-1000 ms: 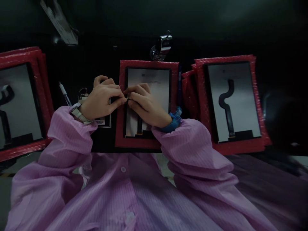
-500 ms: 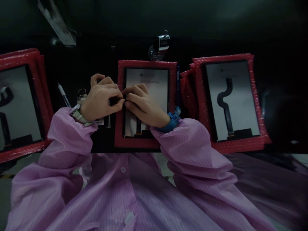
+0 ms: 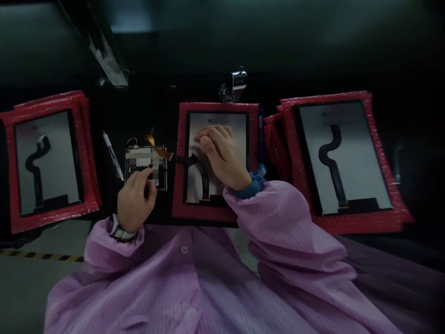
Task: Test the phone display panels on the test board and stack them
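A display panel [image 3: 236, 125] lies face down on a red bubble-wrap pad [image 3: 181, 185] in front of me. Its black flex cable [image 3: 205, 178] curves left, where an orange ribbon [image 3: 156, 147] leads to a small circuit board [image 3: 144, 160]. My right hand [image 3: 220, 155] rests flat on the panel, fingers slightly apart, holding nothing. Below the circuit board, my left hand [image 3: 134, 199] touches its near edge with the fingertips; no grip shows.
More panels on red pads lie at the left [image 3: 47, 160] and right [image 3: 344, 157]. A white pen [image 3: 113, 155] lies beside the circuit board. A metal hand tally counter [image 3: 235, 84] stands behind the middle pad. The tabletop is black.
My hands have parted from the cable joint. The left hand dropped back to the circuit board's near edge; the right hand now lies on the panel. The cable and ribbon now show, reaching the board.
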A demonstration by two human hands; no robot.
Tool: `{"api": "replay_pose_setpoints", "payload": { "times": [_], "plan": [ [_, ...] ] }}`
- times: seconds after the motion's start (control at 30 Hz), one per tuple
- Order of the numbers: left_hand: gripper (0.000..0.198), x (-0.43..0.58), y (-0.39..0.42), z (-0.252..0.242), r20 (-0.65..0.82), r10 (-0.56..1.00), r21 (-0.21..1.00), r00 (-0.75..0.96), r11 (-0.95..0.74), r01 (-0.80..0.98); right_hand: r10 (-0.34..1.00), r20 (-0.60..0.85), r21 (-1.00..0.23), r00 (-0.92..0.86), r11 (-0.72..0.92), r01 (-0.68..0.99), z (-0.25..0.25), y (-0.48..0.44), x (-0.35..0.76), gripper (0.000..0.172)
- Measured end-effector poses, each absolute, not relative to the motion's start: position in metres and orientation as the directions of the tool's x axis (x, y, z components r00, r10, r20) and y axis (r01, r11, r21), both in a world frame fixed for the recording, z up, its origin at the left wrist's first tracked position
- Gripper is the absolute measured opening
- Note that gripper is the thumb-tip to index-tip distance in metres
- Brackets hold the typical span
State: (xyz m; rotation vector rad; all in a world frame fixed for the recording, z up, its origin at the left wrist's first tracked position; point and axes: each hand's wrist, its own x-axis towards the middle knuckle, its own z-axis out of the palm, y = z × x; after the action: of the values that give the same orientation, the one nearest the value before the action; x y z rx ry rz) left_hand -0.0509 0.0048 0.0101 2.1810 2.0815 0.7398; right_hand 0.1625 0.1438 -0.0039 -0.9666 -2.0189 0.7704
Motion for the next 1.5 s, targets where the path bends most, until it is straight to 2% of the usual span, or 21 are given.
{"api": "replay_pose_setpoints", "payload": {
  "times": [0.13,0.33,0.53,0.63,0.73,0.87,0.93,1.0,1.1,1.2,1.33,1.4,1.5],
  "plan": [
    [0.039,-0.045,-0.001,-0.001,0.147,0.985,0.181,0.085,-0.112,0.977,0.829,0.385,-0.729,-0.406,0.543,0.416,-0.008,0.145,0.165,0.037],
    [0.050,-0.045,0.002,0.001,0.055,0.992,0.045,0.112,-0.115,0.992,0.834,0.421,-0.702,-0.357,0.549,0.454,-0.007,0.146,0.170,0.027],
    [0.050,-0.041,0.001,0.002,0.025,0.985,-0.097,0.170,-0.167,0.981,0.827,0.424,-0.667,-0.370,0.561,0.489,-0.002,0.152,0.183,0.020],
    [0.049,-0.042,0.000,0.001,0.055,0.986,-0.123,0.159,-0.151,0.981,0.836,0.422,-0.641,-0.350,0.548,0.538,0.001,0.140,0.199,0.018],
    [0.046,-0.045,-0.003,-0.001,0.124,0.978,-0.071,0.169,-0.161,0.984,0.886,0.389,-0.603,-0.252,0.452,0.657,0.001,0.107,0.218,0.022],
    [0.047,-0.037,-0.014,-0.002,0.285,0.922,0.207,0.263,-0.327,0.922,0.938,0.252,-0.523,-0.237,0.338,0.783,-0.005,0.050,0.238,0.038],
    [0.048,-0.024,-0.018,-0.002,0.346,0.895,0.320,0.281,-0.394,0.861,0.954,0.186,-0.526,-0.234,0.298,0.797,-0.010,0.028,0.242,0.046],
    [0.048,-0.010,-0.019,-0.001,0.347,0.891,0.368,0.292,-0.416,0.832,0.968,0.151,-0.554,-0.202,0.253,0.793,-0.016,0.016,0.241,0.052],
    [0.046,0.003,-0.017,-0.001,0.315,0.899,0.365,0.304,-0.410,0.836,0.984,0.113,-0.613,-0.138,0.178,0.769,-0.022,0.012,0.238,0.058],
    [0.043,0.004,-0.015,-0.001,0.284,0.907,0.362,0.311,-0.402,0.841,0.994,0.031,-0.725,-0.102,0.092,0.683,-0.020,0.019,0.241,0.061],
    [0.039,-0.001,-0.015,0.001,0.242,0.907,0.366,0.345,-0.415,0.833,0.989,-0.104,-0.904,-0.109,-0.048,0.425,-0.001,0.024,0.251,0.065],
    [0.037,-0.004,-0.015,0.003,0.226,0.909,0.385,0.349,-0.413,0.825,0.992,-0.080,-0.950,-0.095,-0.047,0.310,0.013,0.022,0.250,0.064],
    [0.037,-0.012,-0.012,0.014,0.177,0.918,0.476,0.354,-0.395,0.786,0.993,0.091,-0.967,-0.075,0.106,0.234,0.037,0.014,0.234,0.057]
  ]
}}
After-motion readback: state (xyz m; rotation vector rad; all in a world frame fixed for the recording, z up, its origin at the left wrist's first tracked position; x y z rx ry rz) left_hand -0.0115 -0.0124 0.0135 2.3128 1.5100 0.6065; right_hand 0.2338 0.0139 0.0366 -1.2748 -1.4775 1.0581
